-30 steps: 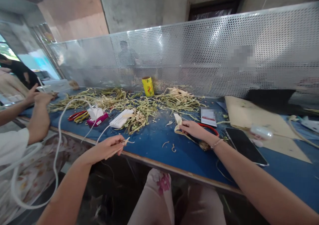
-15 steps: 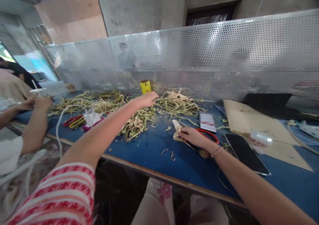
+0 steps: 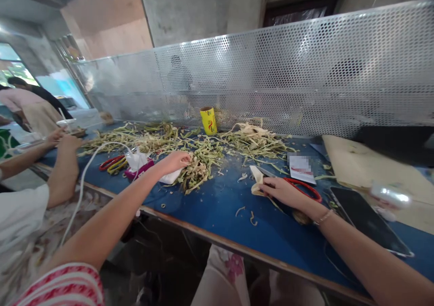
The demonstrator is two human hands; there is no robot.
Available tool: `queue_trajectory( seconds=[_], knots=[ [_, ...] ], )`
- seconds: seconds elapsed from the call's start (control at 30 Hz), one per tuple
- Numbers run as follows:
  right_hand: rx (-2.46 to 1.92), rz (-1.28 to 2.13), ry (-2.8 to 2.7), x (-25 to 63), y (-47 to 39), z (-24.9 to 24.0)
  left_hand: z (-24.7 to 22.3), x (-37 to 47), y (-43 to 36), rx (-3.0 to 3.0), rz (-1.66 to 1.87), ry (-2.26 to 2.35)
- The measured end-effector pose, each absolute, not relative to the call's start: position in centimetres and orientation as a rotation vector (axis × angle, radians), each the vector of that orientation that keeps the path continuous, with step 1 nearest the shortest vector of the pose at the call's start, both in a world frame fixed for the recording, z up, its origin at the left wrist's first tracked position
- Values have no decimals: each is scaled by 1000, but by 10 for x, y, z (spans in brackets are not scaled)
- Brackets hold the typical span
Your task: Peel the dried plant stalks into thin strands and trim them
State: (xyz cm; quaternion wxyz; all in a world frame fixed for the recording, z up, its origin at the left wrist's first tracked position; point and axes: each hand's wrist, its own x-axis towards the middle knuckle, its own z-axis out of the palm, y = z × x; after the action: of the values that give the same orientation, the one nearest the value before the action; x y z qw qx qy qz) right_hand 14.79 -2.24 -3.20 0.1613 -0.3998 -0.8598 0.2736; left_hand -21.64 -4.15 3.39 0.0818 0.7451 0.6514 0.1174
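My left hand [image 3: 176,161] is over the near heap of dried green and tan plant strips [image 3: 200,166]. Its fingers are curled together at the heap's left edge, and what is in them, if anything, is hidden. My right hand [image 3: 283,191] grips a pale, flat strip of dried husk [image 3: 257,176] between thumb and fingers, low over the blue tabletop [image 3: 210,211]. Red-handled scissors [image 3: 310,189] lie just behind that hand. A second heap of strips [image 3: 254,141], topped with pale husk, lies farther back.
A yellow cardboard tube [image 3: 208,121] stands by the perforated metal screen [image 3: 237,80]. Left are a purple tissue pack [image 3: 146,165], a white cable [image 3: 86,175], and a co-worker's hands [image 3: 66,139]. Right are a white card [image 3: 301,168], a phone [image 3: 369,220] and brown paper [image 3: 352,161].
My left hand has moved left and nearer, from beside the yellow tube to the near heap. My right hand still holds the husk strip. The view has shifted left.
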Motion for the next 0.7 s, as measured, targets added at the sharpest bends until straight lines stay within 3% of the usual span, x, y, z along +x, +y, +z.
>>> queue_trajectory(
  seconds=[0.33,0.7],
  knots=[
    [-1155,843,-2431,147,-20,-37,43,-236,-54,1708,963,1734],
    [-1107,780,-2454,149,-19,-37,42,-231,-60,1630,1057,1746]
  ],
)
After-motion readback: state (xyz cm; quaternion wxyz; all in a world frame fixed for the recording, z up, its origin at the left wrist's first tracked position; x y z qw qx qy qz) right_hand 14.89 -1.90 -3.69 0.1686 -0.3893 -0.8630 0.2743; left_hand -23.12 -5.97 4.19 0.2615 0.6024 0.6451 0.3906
